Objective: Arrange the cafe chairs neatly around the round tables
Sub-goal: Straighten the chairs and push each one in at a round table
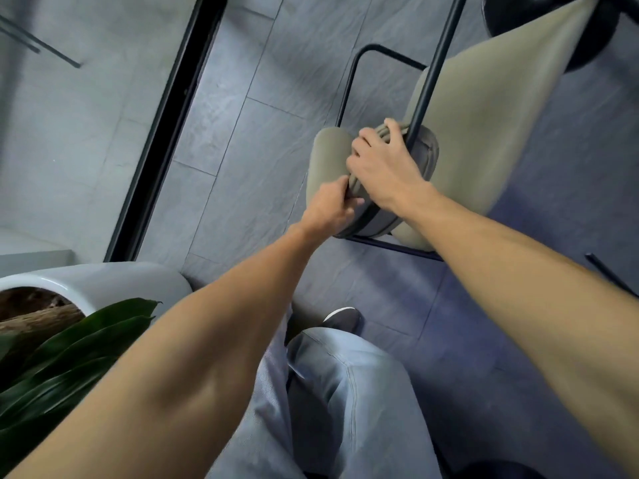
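Firmly, both hands (356, 183) on chair (484, 133)

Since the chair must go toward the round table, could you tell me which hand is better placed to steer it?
The right hand, I think: it wraps over the top of the chair backrest beside the black frame bar. The left hand only pinches the backrest's lower edge.

the person has 2 bare arms with no sleeves showing. the hands, left hand (330, 207) and right hand (383, 165), wear no gloves, rings or watch. the pants (345, 402) are light blue-grey and baggy. 1 dark shoe (340, 319) has a white edge.
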`<state>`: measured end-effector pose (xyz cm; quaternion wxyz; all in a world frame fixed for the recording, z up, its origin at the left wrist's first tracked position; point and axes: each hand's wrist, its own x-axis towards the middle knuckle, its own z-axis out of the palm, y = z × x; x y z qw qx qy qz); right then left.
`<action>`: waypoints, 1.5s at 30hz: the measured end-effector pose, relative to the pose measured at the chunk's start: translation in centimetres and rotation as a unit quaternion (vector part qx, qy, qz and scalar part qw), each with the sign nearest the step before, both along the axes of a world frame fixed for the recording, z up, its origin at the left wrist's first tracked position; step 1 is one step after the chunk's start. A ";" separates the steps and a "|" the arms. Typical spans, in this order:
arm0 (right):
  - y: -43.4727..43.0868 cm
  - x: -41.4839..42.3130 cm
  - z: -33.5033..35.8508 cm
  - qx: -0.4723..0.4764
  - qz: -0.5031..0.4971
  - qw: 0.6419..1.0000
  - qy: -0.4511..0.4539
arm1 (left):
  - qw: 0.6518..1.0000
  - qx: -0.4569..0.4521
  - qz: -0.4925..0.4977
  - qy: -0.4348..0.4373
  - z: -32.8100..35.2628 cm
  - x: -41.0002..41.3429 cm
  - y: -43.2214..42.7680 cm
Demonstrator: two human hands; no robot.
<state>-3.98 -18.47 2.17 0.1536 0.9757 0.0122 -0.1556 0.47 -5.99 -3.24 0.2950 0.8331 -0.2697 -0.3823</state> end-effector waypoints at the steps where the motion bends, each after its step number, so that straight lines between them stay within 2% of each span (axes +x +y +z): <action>1: -0.7 0.2 0.8 0.003 -0.010 1.000 -0.008 | 1.000 0.003 -0.010 -0.009 0.8 0.6 -0.7; 13: -5.4 -0.9 12.1 0.048 -0.109 0.990 -0.071 | 0.975 0.024 -0.169 -0.144 13.5 3.7 -5.6; 20: -6.0 -1.4 17.6 0.062 -0.224 0.962 -0.143 | 0.936 0.030 -0.276 -0.217 22.4 6.0 -8.2; 24: -7.2 -3.8 19.5 0.064 -0.284 0.942 -0.168 | 0.902 0.032 -0.345 -0.259 25.2 4.6 -10.6; 27: -8.2 -6.7 20.2 0.059 -0.307 0.934 -0.172 | 0.893 0.021 -0.370 -0.257 26.0 2.2 -11.9; 32: -8.6 -11.1 21.4 0.047 -0.325 0.934 -0.142 | 0.902 0.002 -0.375 -0.216 25.8 -2.3 -12.4; 36: -8.4 -14.4 22.9 0.024 -0.331 0.940 -0.078 | 0.890 -0.013 -0.400 -0.218 25.9 -5.8 -12.8; 40: -7.6 -17.7 23.6 -0.027 -0.330 0.944 0.004 | 0.873 -0.017 -0.453 -0.179 25.4 -8.9 -12.9; 45: -6.0 -19.8 22.7 0.004 -0.336 0.941 0.047 | 0.842 -0.014 -0.512 -0.168 24.1 -10.9 -12.4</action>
